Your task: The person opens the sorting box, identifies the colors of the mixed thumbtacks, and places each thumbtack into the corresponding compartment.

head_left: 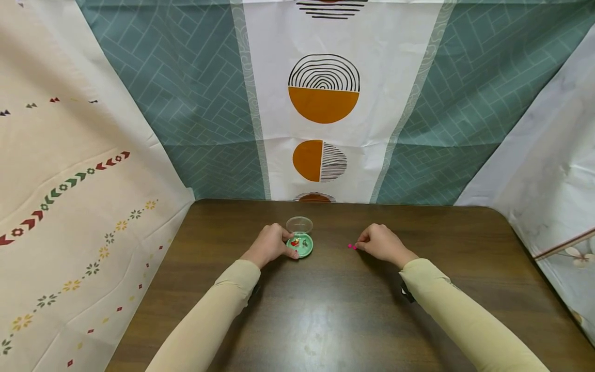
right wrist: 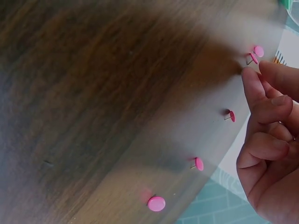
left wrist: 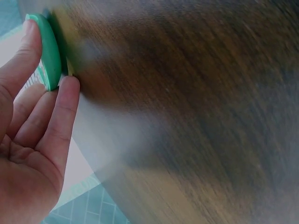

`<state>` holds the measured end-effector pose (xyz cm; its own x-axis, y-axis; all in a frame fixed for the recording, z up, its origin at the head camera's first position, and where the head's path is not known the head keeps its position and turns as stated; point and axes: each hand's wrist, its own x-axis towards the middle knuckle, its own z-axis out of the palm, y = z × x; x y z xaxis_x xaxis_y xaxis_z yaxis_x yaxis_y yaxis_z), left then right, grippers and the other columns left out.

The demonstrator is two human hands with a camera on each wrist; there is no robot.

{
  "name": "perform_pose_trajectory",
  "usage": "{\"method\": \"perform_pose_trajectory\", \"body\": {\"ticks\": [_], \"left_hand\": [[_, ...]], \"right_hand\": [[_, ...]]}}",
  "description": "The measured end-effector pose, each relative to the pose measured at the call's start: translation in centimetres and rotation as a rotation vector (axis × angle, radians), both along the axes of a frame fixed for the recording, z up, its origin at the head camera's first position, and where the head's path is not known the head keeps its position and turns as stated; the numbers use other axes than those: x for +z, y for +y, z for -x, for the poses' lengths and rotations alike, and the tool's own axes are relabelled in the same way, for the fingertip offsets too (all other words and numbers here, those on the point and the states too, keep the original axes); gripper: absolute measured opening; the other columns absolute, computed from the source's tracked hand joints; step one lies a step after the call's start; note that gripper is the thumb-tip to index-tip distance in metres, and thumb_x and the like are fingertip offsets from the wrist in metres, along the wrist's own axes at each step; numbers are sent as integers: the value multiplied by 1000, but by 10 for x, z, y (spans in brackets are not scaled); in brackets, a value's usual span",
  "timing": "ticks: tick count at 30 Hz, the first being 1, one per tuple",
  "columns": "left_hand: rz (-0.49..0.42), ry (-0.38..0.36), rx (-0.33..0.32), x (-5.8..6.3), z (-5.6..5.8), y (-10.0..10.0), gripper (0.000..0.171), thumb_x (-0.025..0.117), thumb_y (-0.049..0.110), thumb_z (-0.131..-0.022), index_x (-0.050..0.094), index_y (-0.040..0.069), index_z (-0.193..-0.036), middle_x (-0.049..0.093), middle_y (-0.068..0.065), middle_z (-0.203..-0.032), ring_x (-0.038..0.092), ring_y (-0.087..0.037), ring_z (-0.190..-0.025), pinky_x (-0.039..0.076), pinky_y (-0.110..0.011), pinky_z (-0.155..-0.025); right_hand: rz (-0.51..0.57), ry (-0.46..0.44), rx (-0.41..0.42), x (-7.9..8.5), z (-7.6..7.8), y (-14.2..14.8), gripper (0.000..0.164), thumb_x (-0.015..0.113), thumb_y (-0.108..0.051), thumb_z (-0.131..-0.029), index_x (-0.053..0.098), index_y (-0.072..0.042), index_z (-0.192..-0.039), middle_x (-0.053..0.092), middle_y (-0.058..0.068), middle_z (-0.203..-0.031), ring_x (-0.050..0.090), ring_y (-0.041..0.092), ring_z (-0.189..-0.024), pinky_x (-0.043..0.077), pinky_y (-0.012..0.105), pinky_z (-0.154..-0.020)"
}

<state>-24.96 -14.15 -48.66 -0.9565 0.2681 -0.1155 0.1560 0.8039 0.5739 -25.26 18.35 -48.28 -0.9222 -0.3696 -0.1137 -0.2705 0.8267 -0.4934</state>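
Patterned cloth [head_left: 395, 31] fills the upper half of my head view; below it, the brown table [head_left: 348, 310] spreads across the bottom. Two pale sleeves [head_left: 460, 315] reach in from the lower corners.

Left hand [head_left: 271, 243], left of centre: thumb and fingers are clamped on the rim of a small green case [head_left: 304, 252], which sits on the table at centre frame, its clear lid [head_left: 299, 224] tipped back beyond it. I note red and dark bits inside, too small for me to identify.

Right hand [head_left: 383, 243], right of centre: fingers bent, thumb and forefinger tips almost together at a pink tack [right wrist: 252, 58]. I cannot tell whether they grip it. A second tack [right wrist: 258, 51] lies just beside it, upper right of the right wrist view. Three more, [right wrist: 231, 115] one at mid-right and two lower down, lie apart on the wood.

Step in hand, my reading: picking up tacks singly while the case is steadied. The next move calls for a sure pinch on the flat head, clear of the point, without knocking the neighbour.
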Motion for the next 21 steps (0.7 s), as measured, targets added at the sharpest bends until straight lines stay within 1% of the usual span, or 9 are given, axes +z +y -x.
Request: {"method": "perform_pose_trajectory", "body": {"ticks": [5, 14, 21], "left_hand": [[3, -9, 3, 2, 0, 0, 63, 86, 40, -56, 69, 15, -110, 64, 6, -108, 54, -13, -103, 41, -27, -86], [-5, 5, 0, 0, 1, 0, 62, 86, 41, -55, 69, 15, -109, 64, 6, -107, 54, -13, -103, 41, -27, -86], [-10, 3, 1, -1, 0, -1, 63, 86, 42, -54, 69, 14, -109, 64, 7, -107, 54, -13, -104, 41, -27, -87]], "right_hand": [[-5, -3, -5, 0, 0, -2, 7, 70, -27, -83, 70, -23, -76, 61, -11, -69, 45, 10, -56, 37, 30, -50], [-19, 1, 1, -1, 0, -4, 9, 68, -24, -83, 69, -22, -75, 61, -12, -69, 48, 11, -59, 39, 31, -52], [-32, -13, 1, -1, -2, -3, 11, 66, -25, -85, 68, -20, -76, 59, -11, -68, 47, 11, -58, 39, 30, -52]]}}
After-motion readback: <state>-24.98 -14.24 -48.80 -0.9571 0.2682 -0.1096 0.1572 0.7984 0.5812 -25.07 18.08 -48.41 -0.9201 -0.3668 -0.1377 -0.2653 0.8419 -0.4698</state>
